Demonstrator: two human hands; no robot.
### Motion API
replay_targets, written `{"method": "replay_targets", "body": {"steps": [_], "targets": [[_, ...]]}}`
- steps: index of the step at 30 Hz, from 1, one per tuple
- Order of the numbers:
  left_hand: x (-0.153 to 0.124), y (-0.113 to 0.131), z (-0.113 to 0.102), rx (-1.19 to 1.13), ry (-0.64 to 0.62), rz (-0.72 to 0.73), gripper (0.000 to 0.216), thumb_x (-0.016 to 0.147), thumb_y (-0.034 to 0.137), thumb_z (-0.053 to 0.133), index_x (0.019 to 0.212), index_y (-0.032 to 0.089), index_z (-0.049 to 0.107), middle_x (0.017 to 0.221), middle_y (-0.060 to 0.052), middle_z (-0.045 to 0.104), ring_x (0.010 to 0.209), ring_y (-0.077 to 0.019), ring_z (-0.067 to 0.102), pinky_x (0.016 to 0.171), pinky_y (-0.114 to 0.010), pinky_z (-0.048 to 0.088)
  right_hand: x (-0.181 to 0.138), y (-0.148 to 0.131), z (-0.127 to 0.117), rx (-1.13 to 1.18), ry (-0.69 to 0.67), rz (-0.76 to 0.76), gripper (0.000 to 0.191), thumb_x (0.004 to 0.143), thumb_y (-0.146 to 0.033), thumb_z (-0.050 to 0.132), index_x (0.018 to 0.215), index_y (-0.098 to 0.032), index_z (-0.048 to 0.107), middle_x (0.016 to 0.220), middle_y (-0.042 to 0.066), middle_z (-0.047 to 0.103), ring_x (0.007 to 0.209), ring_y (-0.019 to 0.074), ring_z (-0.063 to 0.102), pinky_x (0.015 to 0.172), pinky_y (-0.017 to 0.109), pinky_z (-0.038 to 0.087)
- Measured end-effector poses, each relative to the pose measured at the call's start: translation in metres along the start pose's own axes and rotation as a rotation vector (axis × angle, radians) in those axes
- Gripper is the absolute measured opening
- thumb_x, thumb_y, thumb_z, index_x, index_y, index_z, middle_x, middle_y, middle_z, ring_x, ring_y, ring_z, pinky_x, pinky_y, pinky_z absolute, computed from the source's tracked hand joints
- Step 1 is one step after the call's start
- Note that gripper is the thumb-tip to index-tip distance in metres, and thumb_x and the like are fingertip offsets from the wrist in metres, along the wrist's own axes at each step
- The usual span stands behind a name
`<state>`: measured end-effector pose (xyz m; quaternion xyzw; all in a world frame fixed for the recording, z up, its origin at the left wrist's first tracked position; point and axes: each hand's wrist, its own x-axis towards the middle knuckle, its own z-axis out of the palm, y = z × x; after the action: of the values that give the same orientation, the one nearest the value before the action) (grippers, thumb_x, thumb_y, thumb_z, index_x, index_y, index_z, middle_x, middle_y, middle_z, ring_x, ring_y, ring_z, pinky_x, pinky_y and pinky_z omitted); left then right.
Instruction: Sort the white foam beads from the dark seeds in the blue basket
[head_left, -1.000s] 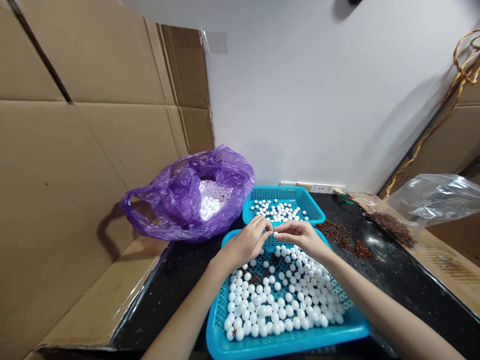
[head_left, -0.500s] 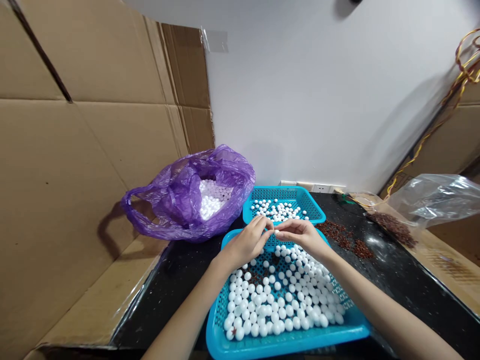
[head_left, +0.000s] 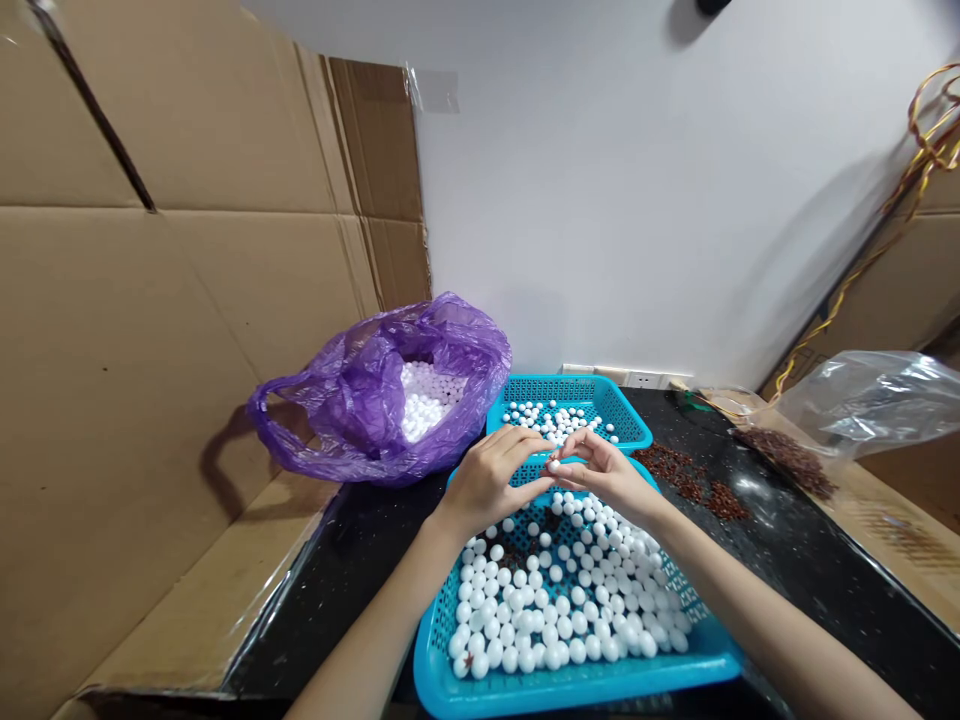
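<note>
Above the near blue basket, my right hand pinches a small white ball between its fingertips. A tiny reddish-brown piece shows at the top of the ball. My left hand faces it from the left, thumb and fingers apart, with the tips close to the ball; whether they touch it I cannot tell. Under my hands, the near basket holds many loose white balls and some dark brown bits. Behind it stands a second blue basket with more white balls.
At the left lies an open purple plastic bag of white beads. Reddish-brown bits are scattered on the black tabletop at the right, near a clear plastic bag. Cardboard walls the left side.
The fingers of my left hand have opened from a pinch and drawn slightly away from the ball. My right hand still holds the ball, where a reddish-brown piece is now visible.
</note>
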<state>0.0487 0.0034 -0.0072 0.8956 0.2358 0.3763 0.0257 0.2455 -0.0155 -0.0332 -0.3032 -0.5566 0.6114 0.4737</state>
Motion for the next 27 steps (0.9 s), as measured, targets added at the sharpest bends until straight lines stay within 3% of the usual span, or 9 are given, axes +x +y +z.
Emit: {"method": "replay_targets", "body": {"steps": [18, 24, 27], "targets": [[-0.0012, -0.0036, 0.0020, -0.113, -0.004, 0.082, 0.007, 0.084, 0.020, 0.061, 0.085, 0.016, 0.066, 0.081, -0.003, 0.068, 0.078, -0.0143, 0.060, 0.071, -0.025, 0.049, 0.0016, 0.0019, 0.0006, -0.003, -0.012, 0.027, 0.030, 0.070, -0.031, 0.077, 0.076, -0.020, 0.049, 0.078, -0.003, 0.062, 0.075, 0.0125, 0.065, 0.071, 0.027, 0.053], [-0.0009, -0.0011, 0.0034, -0.131, 0.008, -0.070, 0.012, 0.083, 0.026, 0.062, 0.090, 0.018, 0.066, 0.085, -0.004, 0.067, 0.083, -0.0154, 0.061, 0.075, -0.026, 0.050, 0.0013, 0.0002, -0.0029, -0.030, -0.005, 0.032, 0.023, 0.078, -0.034, 0.068, 0.081, -0.022, 0.049, 0.087, -0.001, 0.061, 0.081, 0.0132, 0.064, 0.072, 0.029, 0.053], [-0.0015, -0.0038, 0.0053, -0.107, 0.004, -0.230, 0.014, 0.083, 0.025, 0.060, 0.094, 0.018, 0.065, 0.086, -0.003, 0.068, 0.080, -0.0155, 0.063, 0.074, -0.026, 0.050, 0.0017, -0.0009, -0.0039, -0.079, -0.014, 0.042, 0.024, 0.077, -0.034, 0.067, 0.076, -0.021, 0.047, 0.079, -0.002, 0.061, 0.073, 0.0134, 0.064, 0.063, 0.026, 0.053]]}}
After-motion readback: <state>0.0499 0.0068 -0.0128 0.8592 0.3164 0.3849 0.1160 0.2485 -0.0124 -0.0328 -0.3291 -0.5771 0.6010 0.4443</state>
